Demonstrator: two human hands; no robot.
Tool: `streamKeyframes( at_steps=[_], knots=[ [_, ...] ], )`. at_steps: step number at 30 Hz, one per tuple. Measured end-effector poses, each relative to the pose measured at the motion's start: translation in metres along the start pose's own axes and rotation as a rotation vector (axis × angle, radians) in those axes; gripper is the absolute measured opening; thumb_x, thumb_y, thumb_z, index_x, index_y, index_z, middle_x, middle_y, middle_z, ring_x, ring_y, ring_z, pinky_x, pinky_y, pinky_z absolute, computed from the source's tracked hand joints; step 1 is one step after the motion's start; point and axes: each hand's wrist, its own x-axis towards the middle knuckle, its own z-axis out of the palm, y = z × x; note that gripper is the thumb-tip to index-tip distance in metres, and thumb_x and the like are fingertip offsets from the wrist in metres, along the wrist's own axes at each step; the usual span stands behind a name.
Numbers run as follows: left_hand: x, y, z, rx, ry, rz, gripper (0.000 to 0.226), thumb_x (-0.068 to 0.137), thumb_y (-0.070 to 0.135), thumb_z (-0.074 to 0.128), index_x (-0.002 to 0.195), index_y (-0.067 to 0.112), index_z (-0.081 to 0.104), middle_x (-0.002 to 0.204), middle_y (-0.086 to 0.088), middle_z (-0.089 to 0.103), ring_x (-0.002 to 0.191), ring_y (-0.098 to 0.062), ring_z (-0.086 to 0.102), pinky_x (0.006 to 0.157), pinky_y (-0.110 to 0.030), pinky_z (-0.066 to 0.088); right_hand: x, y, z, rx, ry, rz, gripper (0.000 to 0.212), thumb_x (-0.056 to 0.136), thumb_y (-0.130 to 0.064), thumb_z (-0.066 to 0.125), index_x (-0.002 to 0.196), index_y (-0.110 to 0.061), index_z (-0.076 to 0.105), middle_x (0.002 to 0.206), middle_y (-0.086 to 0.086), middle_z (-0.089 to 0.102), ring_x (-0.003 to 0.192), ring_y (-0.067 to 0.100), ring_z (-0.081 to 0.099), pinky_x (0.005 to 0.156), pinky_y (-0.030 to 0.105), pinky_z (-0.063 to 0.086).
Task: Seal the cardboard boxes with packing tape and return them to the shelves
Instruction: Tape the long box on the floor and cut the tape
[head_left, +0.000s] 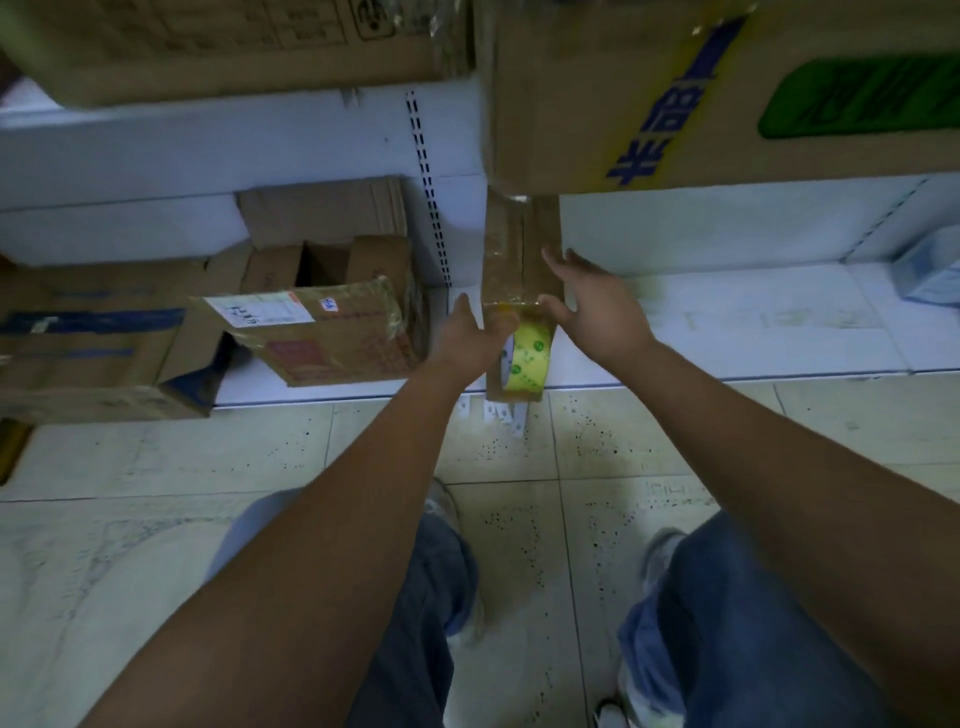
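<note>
On the low white shelf (727, 332), a narrow cardboard box (519, 249) stands just right of the slotted upright, its seam facing the person. The left hand (467, 332) grips the yellow tape roll (527, 358) at the box's near end, while the right hand (587, 301) lies with straight fingers flat on the box. To do this well, pull the strip taut along the seam and smooth it down with the flat hand before tearing; other boxes (332, 332) wait at left.

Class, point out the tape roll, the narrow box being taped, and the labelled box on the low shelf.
tape roll (527, 358), head view, yellow-green core.
narrow box (506, 254), head view, taped face.
labelled box (332, 338), head view, top face.
</note>
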Motion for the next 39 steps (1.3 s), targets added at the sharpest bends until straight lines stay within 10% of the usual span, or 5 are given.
streamKeyframes(
  at_steps=[12, 18, 24, 34, 39],
  knots=[
    [-0.201, 0.115, -0.100, -0.119, 0.661, 0.612, 0.017, 0.096, 0.010, 0.050, 0.101, 0.023, 0.061, 0.102, 0.004, 0.063, 0.089, -0.007, 0.060, 0.082, -0.034, 0.052, -0.121, -0.184, -0.192, -0.173, 0.709, -0.815, 0.022, 0.097, -0.017, 0.055, 0.107, -0.011, 0.074, 0.095, 0.004, 0.072, 0.084, 0.019, 0.068, 0.066, 0.029, 0.054],
    [-0.241, 0.220, -0.124, 0.176, 0.647, 0.992, 0.037, 0.097, 0.012, 0.047, 0.133, 0.016, 0.056, 0.134, -0.003, 0.053, 0.124, -0.017, 0.047, 0.106, -0.030, 0.038, -0.061, -0.213, -0.299, -0.201, 0.785, -0.412, 0.035, 0.091, -0.011, 0.054, 0.125, -0.009, 0.063, 0.122, 0.009, 0.064, 0.113, 0.028, 0.058, 0.093, 0.037, 0.047],
    [-0.212, 0.243, -0.118, 0.395, 0.352, 0.833, 0.054, 0.104, 0.019, 0.044, 0.156, 0.016, 0.029, 0.165, 0.000, 0.018, 0.153, -0.014, 0.008, 0.119, -0.023, 0.006, 0.010, -0.181, -0.334, -0.344, 0.127, 0.085, 0.049, 0.102, -0.037, 0.047, 0.149, -0.023, 0.042, 0.134, 0.014, 0.059, 0.116, 0.034, 0.058, 0.087, 0.037, 0.050],
    [-0.200, 0.091, -0.104, -0.056, 0.658, 0.529, 0.033, 0.096, 0.002, 0.051, 0.128, 0.009, 0.058, 0.124, -0.003, 0.054, 0.114, -0.016, 0.051, 0.099, -0.032, 0.041, -0.131, -0.168, -0.258, -0.439, 0.825, -0.511, 0.049, 0.094, -0.021, 0.050, 0.141, -0.006, 0.047, 0.095, 0.013, 0.063, 0.069, 0.027, 0.057, 0.040, 0.033, 0.039],
    [-0.157, 0.001, -0.049, -0.068, 0.316, -0.037, 0.023, 0.101, 0.011, 0.048, 0.114, -0.002, 0.063, 0.114, -0.022, 0.063, 0.111, -0.039, 0.059, 0.086, -0.034, 0.042, -0.174, -0.073, -0.141, -0.528, 0.327, -0.493, 0.036, 0.094, -0.028, 0.055, 0.125, -0.012, 0.047, 0.089, 0.005, 0.061, 0.062, 0.022, 0.059, 0.038, 0.028, 0.036]
  ],
)
